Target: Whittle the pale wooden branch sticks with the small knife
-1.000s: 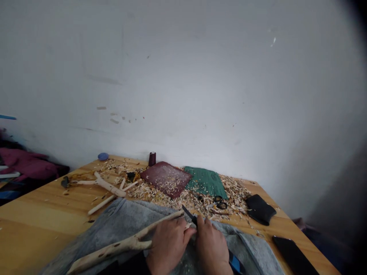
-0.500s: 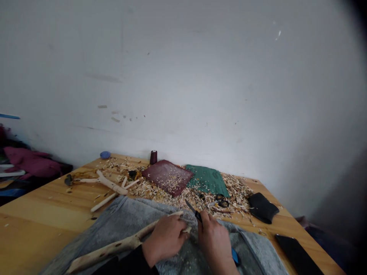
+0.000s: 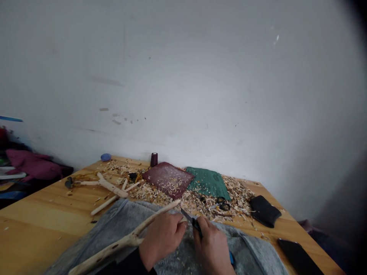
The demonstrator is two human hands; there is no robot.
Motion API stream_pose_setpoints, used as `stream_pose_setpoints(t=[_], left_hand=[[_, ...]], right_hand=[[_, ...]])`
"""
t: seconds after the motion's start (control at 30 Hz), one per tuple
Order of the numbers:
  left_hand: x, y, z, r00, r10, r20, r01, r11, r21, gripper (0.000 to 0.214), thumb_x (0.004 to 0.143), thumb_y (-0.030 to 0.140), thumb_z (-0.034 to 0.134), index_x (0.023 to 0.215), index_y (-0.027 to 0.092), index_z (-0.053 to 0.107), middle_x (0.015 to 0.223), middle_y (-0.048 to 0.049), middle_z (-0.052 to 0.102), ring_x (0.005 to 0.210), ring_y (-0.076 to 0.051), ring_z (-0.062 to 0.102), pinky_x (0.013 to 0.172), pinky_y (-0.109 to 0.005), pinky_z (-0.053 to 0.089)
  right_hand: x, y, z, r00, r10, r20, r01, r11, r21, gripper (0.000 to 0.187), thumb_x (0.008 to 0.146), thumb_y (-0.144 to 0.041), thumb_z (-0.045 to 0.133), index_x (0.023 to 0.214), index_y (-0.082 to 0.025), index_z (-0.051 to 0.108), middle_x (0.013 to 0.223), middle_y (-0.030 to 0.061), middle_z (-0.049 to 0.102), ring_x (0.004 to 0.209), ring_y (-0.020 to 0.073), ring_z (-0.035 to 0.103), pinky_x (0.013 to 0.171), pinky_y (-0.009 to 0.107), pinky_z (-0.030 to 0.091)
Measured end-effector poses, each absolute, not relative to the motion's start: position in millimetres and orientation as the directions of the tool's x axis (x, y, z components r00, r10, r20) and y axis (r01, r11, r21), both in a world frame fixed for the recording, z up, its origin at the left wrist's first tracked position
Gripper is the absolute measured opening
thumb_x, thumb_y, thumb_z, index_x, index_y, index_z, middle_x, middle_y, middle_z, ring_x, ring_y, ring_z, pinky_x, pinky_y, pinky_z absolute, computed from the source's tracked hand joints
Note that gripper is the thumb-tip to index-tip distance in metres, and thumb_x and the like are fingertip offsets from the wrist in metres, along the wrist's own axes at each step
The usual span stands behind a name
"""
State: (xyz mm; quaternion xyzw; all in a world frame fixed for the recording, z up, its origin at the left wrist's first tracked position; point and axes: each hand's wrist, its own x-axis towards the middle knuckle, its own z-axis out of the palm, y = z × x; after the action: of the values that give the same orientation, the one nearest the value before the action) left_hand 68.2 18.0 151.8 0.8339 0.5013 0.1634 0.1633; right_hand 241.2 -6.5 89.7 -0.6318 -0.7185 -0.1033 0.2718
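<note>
My left hand (image 3: 163,237) is closed round one prong of a peeled, forked branch (image 3: 114,247). The branch's thick end runs down toward the lower left, and its other prong reaches up past my knuckles. In my right hand (image 3: 212,242) is a knife (image 3: 187,217) with a black handle, its blade pointing up and left. The blade tip is close to the branch's upper prong; whether it touches cannot be made out. Beneath both hands lies a grey cloth (image 3: 134,214). A small blue object (image 3: 231,259) shows beside my right wrist, mostly hidden.
Wood shavings (image 3: 239,194) cover the back of the wooden table (image 3: 37,225), around a maroon sheet (image 3: 166,177), a green sheet (image 3: 208,182) and scissors (image 3: 223,204). Other peeled sticks (image 3: 110,187) lie left. A thread spool (image 3: 154,159) stands behind; a phone (image 3: 298,255) lies right.
The branch's upper prong has swung up a little, and my left hand has turned with it. The knife has shifted slightly left and down, its tip now nearer the branch.
</note>
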Motion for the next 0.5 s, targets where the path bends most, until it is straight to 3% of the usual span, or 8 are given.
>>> stream_pose_setpoints(t=[0.17,0.33,0.5], left_hand=[[67.4,12.5,159.2,0.437,0.88,0.189,0.778,-0.474,0.412,0.026,0.09,0.031,0.045,0.09,0.019,0.069,0.089,-0.0088,0.077,0.087,-0.028,0.071,0.076,-0.036,0.046],[68.7,8.7,161.3,0.425,0.889,0.172,0.788,-0.456,0.412,0.03,0.089,0.041,0.05,0.089,0.019,0.07,0.087,-0.0089,0.077,0.08,-0.027,0.071,0.073,-0.036,0.048],[72.0,8.2,155.9,0.43,0.882,0.194,0.78,-0.471,0.413,0.033,0.088,0.048,0.055,0.093,0.021,0.074,0.093,-0.0085,0.078,0.091,-0.031,0.072,0.079,-0.039,0.05]], right_hand=[[237.4,-8.1,86.8,-0.057,0.872,0.486,0.964,0.176,-0.202,0.016,0.085,-0.009,0.051,0.086,-0.023,0.058,0.078,-0.0008,0.07,0.068,0.0156,0.067,0.06,0.026,0.032],[235.8,-7.1,85.6,-0.035,0.875,0.483,0.969,0.147,-0.197,0.015,0.084,-0.009,0.054,0.086,-0.023,0.058,0.075,0.0002,0.07,0.068,0.0172,0.067,0.059,0.027,0.032],[233.6,-8.2,87.3,-0.056,0.887,0.458,0.967,0.162,-0.196,0.016,0.082,-0.007,0.055,0.086,-0.023,0.057,0.075,-0.0001,0.07,0.067,0.017,0.067,0.057,0.026,0.032]])
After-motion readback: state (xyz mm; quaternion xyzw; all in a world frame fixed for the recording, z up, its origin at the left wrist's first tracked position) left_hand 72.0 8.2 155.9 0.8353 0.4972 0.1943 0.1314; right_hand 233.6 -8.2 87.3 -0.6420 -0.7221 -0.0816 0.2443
